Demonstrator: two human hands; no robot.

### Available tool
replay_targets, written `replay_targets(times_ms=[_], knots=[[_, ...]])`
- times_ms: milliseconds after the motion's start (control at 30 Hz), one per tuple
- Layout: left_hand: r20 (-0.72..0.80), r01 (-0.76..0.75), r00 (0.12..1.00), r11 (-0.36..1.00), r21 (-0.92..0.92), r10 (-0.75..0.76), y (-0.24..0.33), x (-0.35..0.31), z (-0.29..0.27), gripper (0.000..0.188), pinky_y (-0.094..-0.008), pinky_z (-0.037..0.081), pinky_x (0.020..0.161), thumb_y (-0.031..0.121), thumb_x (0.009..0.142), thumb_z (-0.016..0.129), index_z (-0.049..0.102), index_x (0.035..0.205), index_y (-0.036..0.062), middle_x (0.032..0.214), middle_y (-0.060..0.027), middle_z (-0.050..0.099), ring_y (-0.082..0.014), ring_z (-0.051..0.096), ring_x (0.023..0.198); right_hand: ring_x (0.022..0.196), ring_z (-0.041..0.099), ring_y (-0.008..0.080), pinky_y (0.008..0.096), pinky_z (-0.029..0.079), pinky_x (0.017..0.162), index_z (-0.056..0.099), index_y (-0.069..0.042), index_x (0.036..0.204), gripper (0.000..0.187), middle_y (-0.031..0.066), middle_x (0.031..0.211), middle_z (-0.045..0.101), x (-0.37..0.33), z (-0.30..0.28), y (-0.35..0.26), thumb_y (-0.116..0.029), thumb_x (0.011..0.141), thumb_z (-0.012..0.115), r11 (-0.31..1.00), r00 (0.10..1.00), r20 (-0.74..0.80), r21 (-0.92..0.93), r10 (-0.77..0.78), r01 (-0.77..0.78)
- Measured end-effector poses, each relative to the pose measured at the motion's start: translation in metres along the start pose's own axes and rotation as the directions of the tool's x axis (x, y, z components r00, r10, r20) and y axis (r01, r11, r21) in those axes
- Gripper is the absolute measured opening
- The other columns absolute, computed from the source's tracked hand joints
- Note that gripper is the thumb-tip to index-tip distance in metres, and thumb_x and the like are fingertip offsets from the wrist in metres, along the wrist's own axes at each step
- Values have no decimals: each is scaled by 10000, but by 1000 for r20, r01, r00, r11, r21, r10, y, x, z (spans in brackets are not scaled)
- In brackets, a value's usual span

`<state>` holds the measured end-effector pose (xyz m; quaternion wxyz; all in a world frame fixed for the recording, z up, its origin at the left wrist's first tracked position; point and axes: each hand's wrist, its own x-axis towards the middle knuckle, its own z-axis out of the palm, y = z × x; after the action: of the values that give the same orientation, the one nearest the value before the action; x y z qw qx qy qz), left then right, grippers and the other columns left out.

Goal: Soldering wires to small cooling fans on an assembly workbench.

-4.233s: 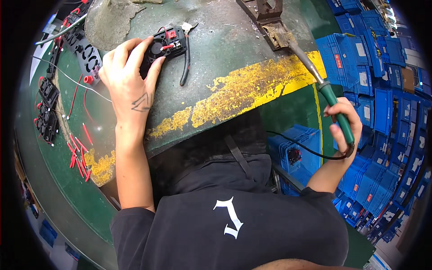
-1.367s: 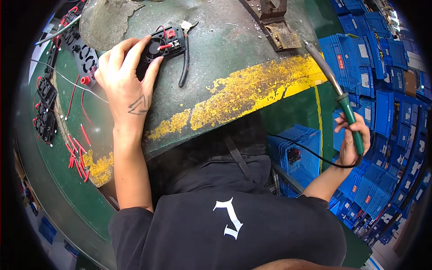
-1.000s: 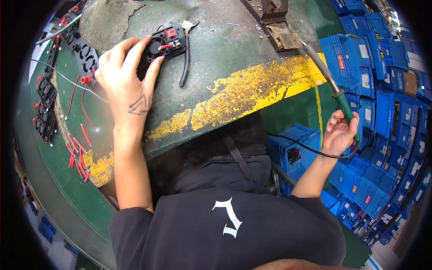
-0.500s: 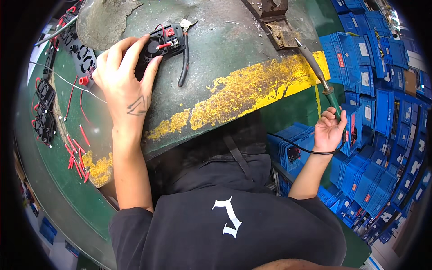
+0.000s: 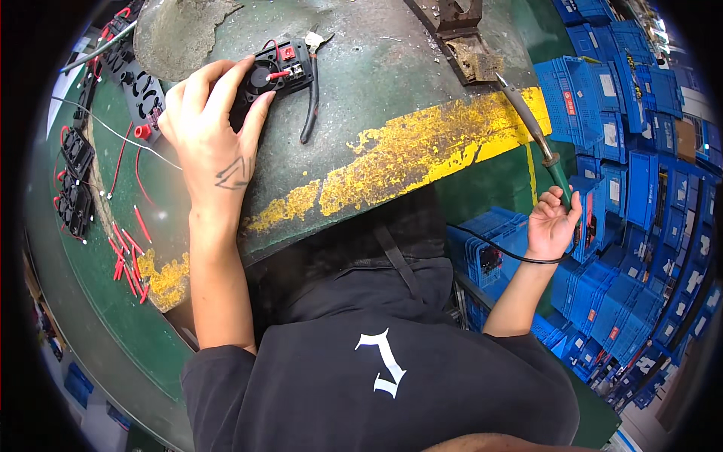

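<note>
My left hand (image 5: 211,135) has its thumb and fingers closed on the sides of a black fan module (image 5: 263,79) on the worktable. The module carries a small round fan, a red connector (image 5: 288,53) and a short red wire (image 5: 279,74). A thick black cable (image 5: 311,105) with a bare, frayed end lies against its right side. On the right, my right hand (image 5: 553,224) is wrapped around the green handle of a soldering iron (image 5: 536,132). The iron points up and left, its tip close to a worn brownish pad on a metal stand (image 5: 474,62); whether they touch, I cannot tell.
Several cut red wires (image 5: 124,256) lie scattered on the green tabletop (image 5: 83,279) at the left. More black fan modules (image 5: 74,177) line the far left. A grey flat slab (image 5: 177,38) sits at the back. Stacked blue crates (image 5: 572,98) stand beyond the table's yellow edge.
The soldering iron's tip has shifted very slightly down by the stand. My left hand stays closed on the fan module, almost unmoved.
</note>
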<state>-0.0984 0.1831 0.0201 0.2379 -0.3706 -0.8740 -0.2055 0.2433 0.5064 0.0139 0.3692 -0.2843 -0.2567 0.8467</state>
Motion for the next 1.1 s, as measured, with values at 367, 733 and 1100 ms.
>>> replay_targets(times_ms=[367, 733, 1100], knots=[[-29, -15, 999, 1000, 1, 15, 0, -2, 0, 411, -379, 379, 894, 251, 764, 791, 688, 1144, 132, 1097, -26, 636, -246, 556, 1027, 696, 496, 140, 221, 429, 510, 584, -42, 1087, 248, 88, 861, 549, -16, -6, -20, -265, 986, 551, 977, 986, -69, -164, -149, 136], [-60, -29, 998, 999, -27, 27, -5, -3, 2, 393, -377, 380, 883, 250, 760, 789, 701, 1127, 138, 1084, -25, 633, -246, 555, 1009, 612, 543, 178, 251, 412, 428, 614, -68, 1097, 389, 117, 761, 596, -24, 24, -18, -418, 993, 478, 871, 929, -13, -354, -370, 342], [-98, -31, 995, 991, -133, 18, -5, -3, 6, 421, -393, 374, 880, 237, 728, 805, 694, 1117, 123, 1107, -38, 624, -252, 548, 1024, 688, 385, 174, 279, 318, 563, 528, 33, 1314, 554, 68, 763, 395, 13, 49, 13, -357, 923, 564, 997, 936, 345, 64, -64, 45]])
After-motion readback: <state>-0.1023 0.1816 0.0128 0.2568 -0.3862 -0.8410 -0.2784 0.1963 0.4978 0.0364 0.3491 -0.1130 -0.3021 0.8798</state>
